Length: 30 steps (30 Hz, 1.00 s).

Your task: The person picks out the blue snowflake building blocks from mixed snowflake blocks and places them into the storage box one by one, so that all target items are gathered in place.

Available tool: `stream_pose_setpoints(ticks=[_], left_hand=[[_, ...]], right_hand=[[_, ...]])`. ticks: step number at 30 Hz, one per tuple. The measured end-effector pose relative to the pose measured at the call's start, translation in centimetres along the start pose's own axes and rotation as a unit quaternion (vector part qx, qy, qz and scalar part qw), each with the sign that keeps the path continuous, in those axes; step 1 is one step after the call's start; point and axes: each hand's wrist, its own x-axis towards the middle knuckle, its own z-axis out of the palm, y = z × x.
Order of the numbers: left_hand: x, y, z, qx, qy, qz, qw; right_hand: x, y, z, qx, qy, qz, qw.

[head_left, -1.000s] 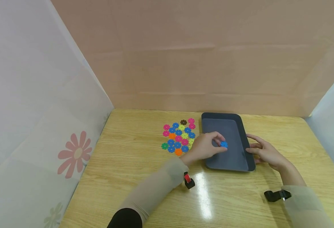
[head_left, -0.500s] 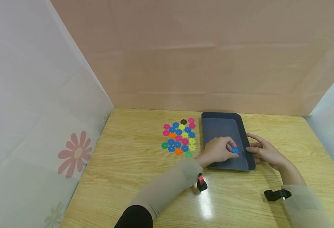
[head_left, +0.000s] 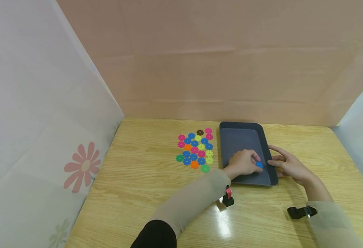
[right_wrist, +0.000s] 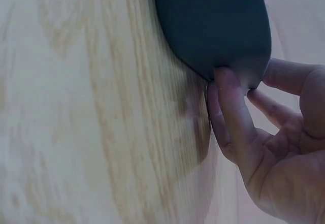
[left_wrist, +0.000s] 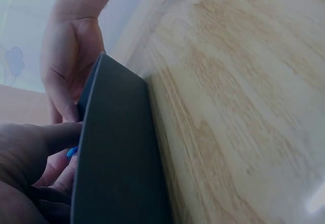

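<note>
Tan backdrop (head_left: 181, 69) upright behind the work area, with faint horizontal creases. White sheet (head_left: 39, 89) on the left, slanting toward the viewer; pale sheet (head_left: 362, 131) on the right. Wood-grain table (head_left: 132, 193) between them, a streak of glare near the front.

Two arms reach in over the table: left sleeve (head_left: 194, 196), beige, black farther up the arm; right sleeve (head_left: 330, 220), same beige.

Dark grey tray (head_left: 240, 137), shallow, rounded corners, long sides running away from the viewer, right of centre. Printed pink flower (head_left: 85, 166) low on the white sheet.

Loose patch of flower-shaped discs (head_left: 194, 150) on the table, left of the tray and apart from it: pink, blue, yellow, two orange, two green, a single brown. Many touch or lie close.

Right hand (head_left: 291, 168) at the tray's right wall, thumb at the rim, other fingers outside and low; it grips the wall. Left hand (head_left: 243, 162) over the near half of the tray, thumb and fingertip pinching one blue disc (head_left: 259, 165). Disc is within the tray's outline; contact with the tray floor, cannot tell.
</note>
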Motion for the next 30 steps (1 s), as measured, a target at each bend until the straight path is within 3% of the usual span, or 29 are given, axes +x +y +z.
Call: stream_pose_setpoints(ticks=[11,30], left_hand=[[1.1,-0.2,0.7,0.009,0.01,-0.023,0.9996],[1.2,-0.5,1.5,0.085,0.006,0.049,0.9952]], right_hand=[[-0.1,-0.1,-0.2,0.003,0.0,0.005,1.0],[0.0,0.2,-0.3,0.01,-0.004,-0.002,1.0]])
